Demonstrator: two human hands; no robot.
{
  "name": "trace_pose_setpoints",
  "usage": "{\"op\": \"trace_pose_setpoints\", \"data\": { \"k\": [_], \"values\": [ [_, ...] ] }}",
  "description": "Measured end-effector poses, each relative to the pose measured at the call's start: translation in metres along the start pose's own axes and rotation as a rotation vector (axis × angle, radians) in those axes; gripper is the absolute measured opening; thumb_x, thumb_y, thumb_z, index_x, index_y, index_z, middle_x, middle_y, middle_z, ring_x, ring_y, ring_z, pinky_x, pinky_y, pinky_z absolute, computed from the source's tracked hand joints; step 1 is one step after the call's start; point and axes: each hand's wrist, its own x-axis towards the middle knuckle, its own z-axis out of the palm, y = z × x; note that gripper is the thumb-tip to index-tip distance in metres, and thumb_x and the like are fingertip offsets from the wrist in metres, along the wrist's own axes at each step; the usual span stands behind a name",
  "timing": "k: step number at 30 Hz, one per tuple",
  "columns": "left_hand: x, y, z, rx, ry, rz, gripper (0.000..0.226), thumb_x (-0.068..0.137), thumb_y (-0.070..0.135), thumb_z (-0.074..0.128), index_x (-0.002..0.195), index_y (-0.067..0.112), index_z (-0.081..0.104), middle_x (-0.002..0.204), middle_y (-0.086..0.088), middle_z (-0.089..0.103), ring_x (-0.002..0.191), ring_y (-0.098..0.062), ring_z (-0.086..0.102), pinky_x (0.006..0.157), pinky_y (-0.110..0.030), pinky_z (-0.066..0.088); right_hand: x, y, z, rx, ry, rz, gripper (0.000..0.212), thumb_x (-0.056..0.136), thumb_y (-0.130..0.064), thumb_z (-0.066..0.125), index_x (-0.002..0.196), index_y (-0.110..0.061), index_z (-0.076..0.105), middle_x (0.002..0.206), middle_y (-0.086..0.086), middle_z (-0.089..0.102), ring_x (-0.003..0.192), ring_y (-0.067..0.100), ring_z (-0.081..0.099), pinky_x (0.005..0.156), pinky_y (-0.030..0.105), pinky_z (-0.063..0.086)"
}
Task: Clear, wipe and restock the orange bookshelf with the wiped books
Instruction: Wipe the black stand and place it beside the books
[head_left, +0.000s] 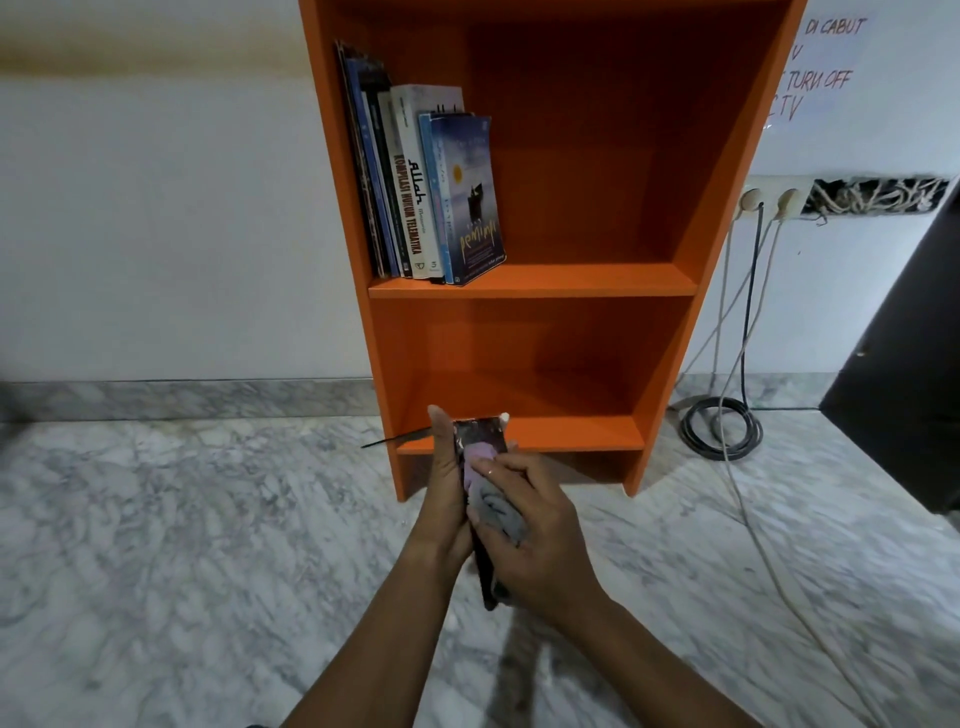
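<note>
The left hand (445, 486) grips a dark book (480, 452) on edge before the orange bookshelf (535, 283); the right hand (530, 530) presses a bunched grey cloth (498, 506) against its cover. Other books (426, 182) stand on the middle shelf, at its left end.

The left hand (441, 483) and right hand (524, 525) are bare. The left forearm (374, 639) and right forearm (639, 654) run uncovered to the bottom edge. The one fingernail (490, 473) in view is short.

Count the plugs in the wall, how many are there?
2. Both sit side by side in the wall socket, right of the orange bookshelf: the left plug and the right plug. Others may hide behind the bookshelf.
</note>
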Motion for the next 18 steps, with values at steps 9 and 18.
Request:
{"op": "trace_pose_setpoints", "data": {
  "k": [9,18],
  "values": [
    [-0.004,-0.019,0.028,0.048,0.019,0.134,0.056,0.093,0.055,0.047,0.086,0.011,0.081,0.084,-0.007,0.072,0.081,-0.019,0.073,0.076,-0.028,0.06,0.025,0.008,-0.012,-0.053,0.1,0.038,0.039,0.104,-0.031,0.049,0.141,-0.023,0.058,0.148,-0.008,0.055,0.141,0.01,0.042,0.118,0.023,0.027],
    [-0.009,-0.034,0.02,0.042,-0.036,0.023,0.066,0.095,0.061,0.038,0.12,0.013,0.075,0.132,-0.018,0.066,0.119,-0.033,0.065,0.1,-0.045,0.052,0.037,0.044,-0.04,0.029,0.183,0.526,0.035,0.106,-0.033,0.051,0.085,-0.005,0.059,0.076,0.005,0.056,0.067,0.008,0.053,0.067,0.037,0.043]
  ]
}}
